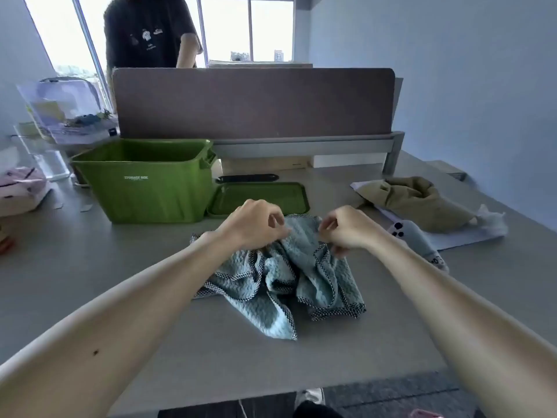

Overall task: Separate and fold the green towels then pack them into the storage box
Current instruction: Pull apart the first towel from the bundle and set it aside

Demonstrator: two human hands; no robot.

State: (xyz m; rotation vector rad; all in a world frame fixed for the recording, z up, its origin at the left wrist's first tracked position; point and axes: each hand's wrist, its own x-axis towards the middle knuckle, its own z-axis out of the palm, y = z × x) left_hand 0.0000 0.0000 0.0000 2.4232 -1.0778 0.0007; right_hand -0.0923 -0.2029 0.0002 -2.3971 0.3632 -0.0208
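- A crumpled heap of green towels (280, 285), pale blue-green with black-and-white checked borders, lies at the centre of the grey surface (120, 267); we cannot count how many are in the tangle.
- The left grip (253, 224) sits on the heap's 11 o'clock edge, fingers curled down and pinching the cloth.
- The right grip (343, 227) is at the heap's 1 o'clock edge, thumb and fingers closed on a bordered edge of the towels.
- The green storage box (144, 188) stands open at 10 o'clock from the heap, near it but not touching, and we cannot see inside it.
- Its flat green lid (259, 197) lies at 12 o'clock, just beside the box and right behind the towels.
- A bunched olive cloth (422, 200) rests on white sheeting at 2 o'clock, with a grey soft item bearing paw marks (416, 236) at 3 o'clock.
- A brown partition (253, 101) crosses the far side at 12 o'clock; a person in a black shirt (147, 28) stands behind it.
- Clear plastic containers (60, 110) are stacked at 10 o'clock, beyond the box.
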